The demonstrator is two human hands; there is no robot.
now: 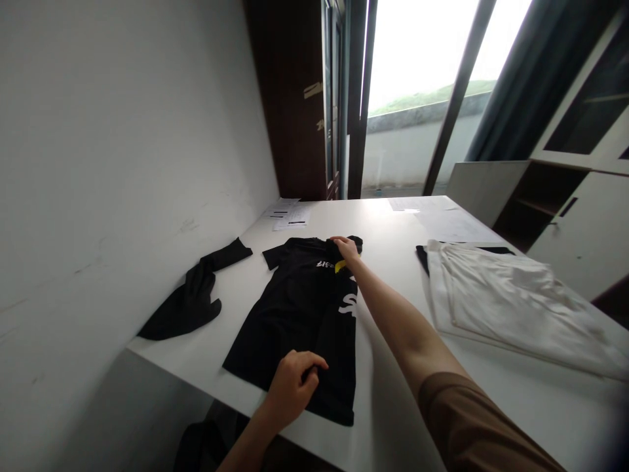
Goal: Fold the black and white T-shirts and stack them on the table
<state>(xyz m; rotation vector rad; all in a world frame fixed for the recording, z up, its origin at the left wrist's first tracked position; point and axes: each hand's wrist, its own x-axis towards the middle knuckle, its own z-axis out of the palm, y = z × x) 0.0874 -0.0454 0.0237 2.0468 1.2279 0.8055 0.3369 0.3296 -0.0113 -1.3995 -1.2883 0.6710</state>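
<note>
A black T-shirt (299, 301) lies on the white table in front of me, its collar end away from me. White lettering and a yellow mark show on its upper part, and a white print is cut off at its straight right edge, which looks folded. My right hand (345, 249) reaches to the far right shoulder, its fingers closed on the bunched black cloth there. Over the near hem is my left hand (295, 380), fingers loosely bent, with a gap between thumb and index finger and no cloth visible between them.
Another crumpled black garment (191, 295) lies on the left, by the wall. White garments (511, 301) are stacked on the right over something black. Papers (292, 215) lie at the table's far end. Cabinets and a glass door stand beyond.
</note>
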